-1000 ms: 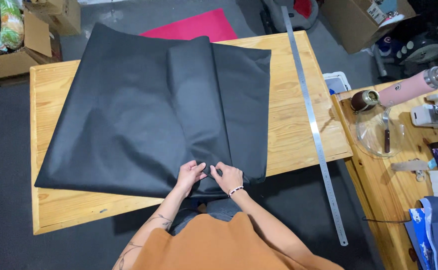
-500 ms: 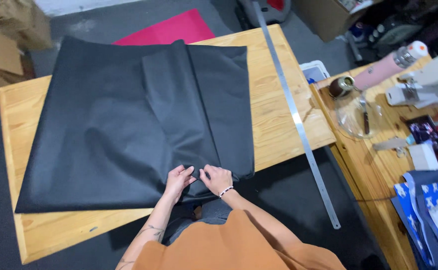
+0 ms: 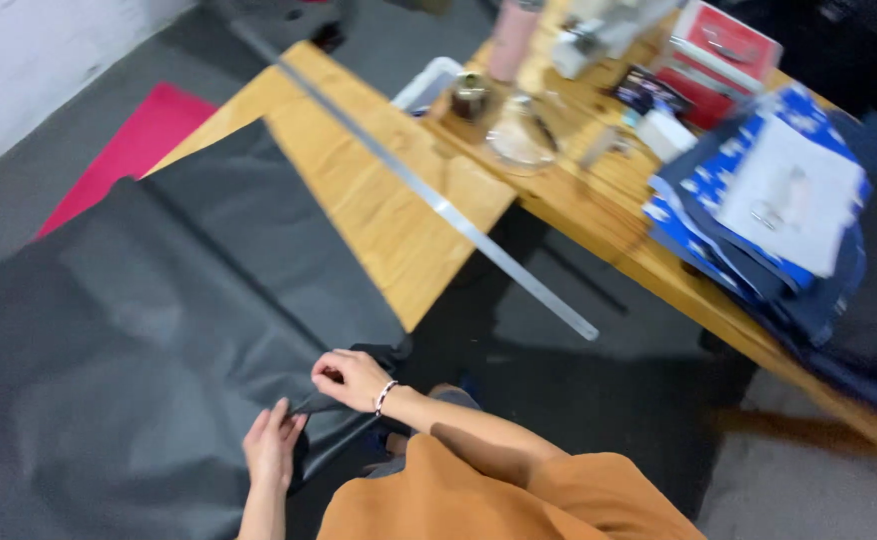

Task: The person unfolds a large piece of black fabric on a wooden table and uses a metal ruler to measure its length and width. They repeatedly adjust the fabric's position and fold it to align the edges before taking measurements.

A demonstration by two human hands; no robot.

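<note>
A large sheet of matte black fabric (image 3: 159, 330) is lying spread over the pale wooden worktable (image 3: 379, 215), one lengthwise fold already showing. The right hand (image 3: 351, 378) is pinching the near edge, while the left hand (image 3: 272, 446) is pressing flat, fingers together; the folding seems barely begun.

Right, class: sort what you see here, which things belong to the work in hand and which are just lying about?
In hand:
black fabric sheet
left hand, flat on it
right hand, pinching its edge
wooden table under it

Lying about:
long metal ruler
blue patterned cloth stack
red box
pink mat
</note>
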